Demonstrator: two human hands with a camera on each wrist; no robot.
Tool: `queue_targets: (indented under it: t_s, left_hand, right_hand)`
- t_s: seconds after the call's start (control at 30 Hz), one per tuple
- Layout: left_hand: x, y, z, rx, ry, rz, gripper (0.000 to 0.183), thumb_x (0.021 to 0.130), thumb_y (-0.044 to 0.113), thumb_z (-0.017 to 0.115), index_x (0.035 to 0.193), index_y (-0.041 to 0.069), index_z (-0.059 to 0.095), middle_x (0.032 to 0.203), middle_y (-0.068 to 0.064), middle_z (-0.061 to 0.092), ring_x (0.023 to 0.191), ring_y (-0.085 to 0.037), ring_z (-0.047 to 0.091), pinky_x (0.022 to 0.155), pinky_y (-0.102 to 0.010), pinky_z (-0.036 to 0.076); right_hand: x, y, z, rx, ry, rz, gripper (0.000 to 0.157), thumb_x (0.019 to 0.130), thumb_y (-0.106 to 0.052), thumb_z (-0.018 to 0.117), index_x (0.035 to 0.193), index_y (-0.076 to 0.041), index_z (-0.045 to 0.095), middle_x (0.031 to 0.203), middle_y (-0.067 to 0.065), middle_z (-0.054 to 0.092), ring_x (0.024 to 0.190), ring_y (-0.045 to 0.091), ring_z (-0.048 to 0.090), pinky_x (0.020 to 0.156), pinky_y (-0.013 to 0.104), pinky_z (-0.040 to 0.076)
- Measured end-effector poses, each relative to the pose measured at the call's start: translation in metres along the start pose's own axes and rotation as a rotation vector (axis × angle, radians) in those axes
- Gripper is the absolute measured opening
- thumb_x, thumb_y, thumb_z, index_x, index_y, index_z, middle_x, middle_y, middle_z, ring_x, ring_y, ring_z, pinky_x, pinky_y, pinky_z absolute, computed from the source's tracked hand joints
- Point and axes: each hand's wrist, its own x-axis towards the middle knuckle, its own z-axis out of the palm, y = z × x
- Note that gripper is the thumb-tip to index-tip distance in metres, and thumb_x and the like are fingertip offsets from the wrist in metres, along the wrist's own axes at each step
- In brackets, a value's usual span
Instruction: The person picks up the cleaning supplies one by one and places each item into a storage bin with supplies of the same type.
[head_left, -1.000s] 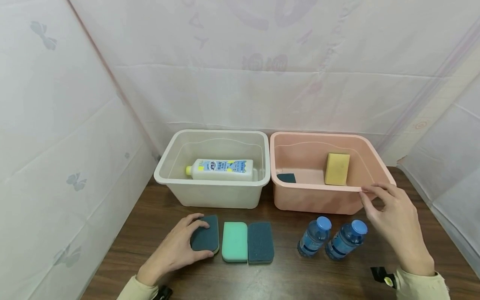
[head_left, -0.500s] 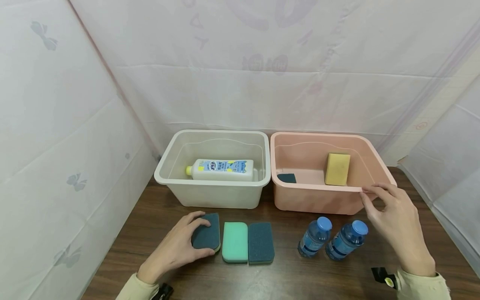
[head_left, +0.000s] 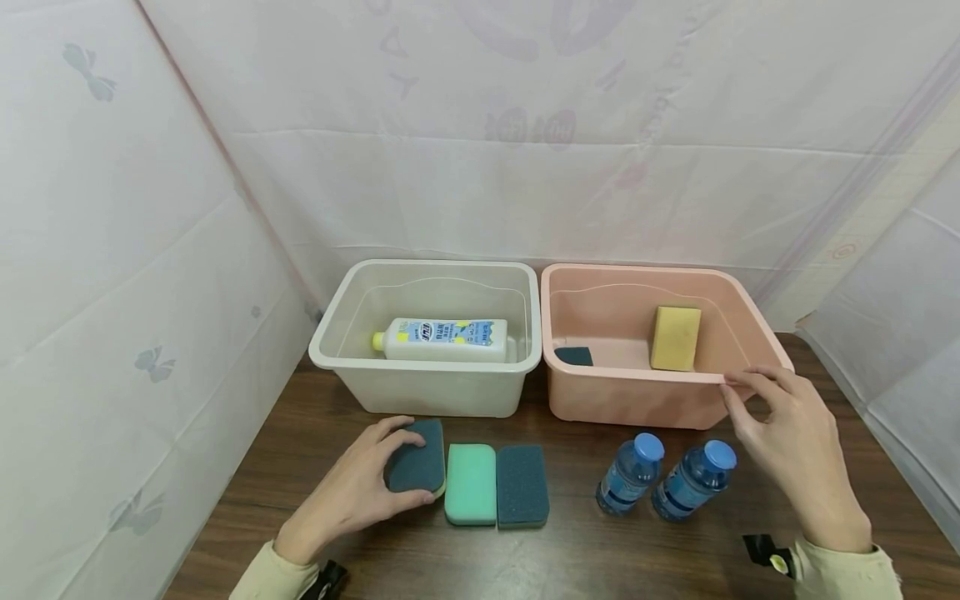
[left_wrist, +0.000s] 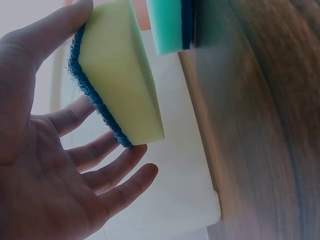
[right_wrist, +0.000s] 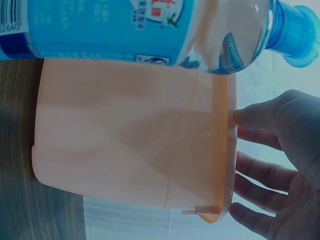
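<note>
In the head view my left hand (head_left: 356,487) holds a dish sponge (head_left: 420,458) between thumb and fingertips. Its dark scouring side faces up. The left wrist view shows the yellow foam of this sponge (left_wrist: 117,75), tilted and apart from the table. Just right of it lie a mint-green sponge (head_left: 470,485) and a dark-topped sponge (head_left: 522,487), side by side. My right hand (head_left: 795,446) pinches the front rim of the pink bin (head_left: 630,402) near its right corner. Thumb and fingers bracket that rim in the right wrist view too.
Left of the pink bin stands a white bin (head_left: 442,392) with a yellow-capped bottle (head_left: 450,340) lying inside. A yellow sponge (head_left: 675,338) and a dark sponge (head_left: 573,356) are in the pink bin. Two blue-capped water bottles (head_left: 628,475) stand in front of it.
My left hand has lifted the sponge slightly; it has shifted a little up and to the right in the head view. The right hand keeps its place on the rim.
</note>
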Motion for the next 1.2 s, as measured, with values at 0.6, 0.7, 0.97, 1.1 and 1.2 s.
queue_targets:
  t_s: [0.6,0.7,0.97,1.1,1.2]
  left_hand:
    - [0.007,0.015,-0.01,0.024,0.015,0.034,0.062,0.078,0.06,0.089,0.128,0.028,0.07,0.154,-0.006,0.056,0.139,-0.031,0.056,0.105,-0.056,0.053]
    - [0.009,0.017,-0.012,0.036,0.019,0.049,0.062,0.078,0.059,0.09,0.128,0.028,0.07,0.154,-0.006,0.056,0.138,-0.03,0.057,0.103,-0.055,0.054]
    - [0.012,0.022,-0.014,0.037,0.044,0.078,0.061,0.077,0.056,0.092,0.127,0.027,0.07,0.152,-0.006,0.057,0.136,-0.03,0.058,0.102,-0.054,0.055]
    - [0.013,0.024,-0.014,0.026,0.045,0.09,0.061,0.077,0.055,0.092,0.127,0.027,0.07,0.153,-0.006,0.056,0.137,-0.029,0.057,0.102,-0.054,0.054]
    - [0.014,0.026,-0.013,0.021,0.043,0.097,0.061,0.078,0.054,0.092,0.128,0.027,0.07,0.153,-0.006,0.056,0.137,-0.028,0.057,0.102,-0.054,0.054]
  right_hand:
    - [0.0,0.001,0.0,0.0,-0.002,-0.004,0.019,0.085,-0.004,0.084,0.101,0.004,0.08,0.107,0.026,0.073,0.1,0.05,0.061,0.08,0.071,0.044]
    - [0.0,0.0,0.0,-0.003,-0.004,-0.006,0.019,0.085,-0.005,0.084,0.101,0.003,0.08,0.107,0.025,0.073,0.101,0.05,0.062,0.079,0.071,0.045]
    - [-0.001,0.001,0.0,-0.002,-0.002,-0.007,0.019,0.084,-0.004,0.084,0.101,0.003,0.08,0.106,0.024,0.073,0.1,0.049,0.062,0.078,0.07,0.045]
    - [-0.001,0.0,0.0,0.007,0.001,-0.012,0.018,0.085,-0.005,0.084,0.1,0.003,0.08,0.105,0.023,0.074,0.1,0.048,0.062,0.079,0.068,0.045]
    - [-0.001,0.0,0.0,0.006,-0.003,-0.006,0.018,0.085,-0.005,0.084,0.1,0.003,0.08,0.105,0.023,0.074,0.1,0.048,0.062,0.08,0.069,0.045]
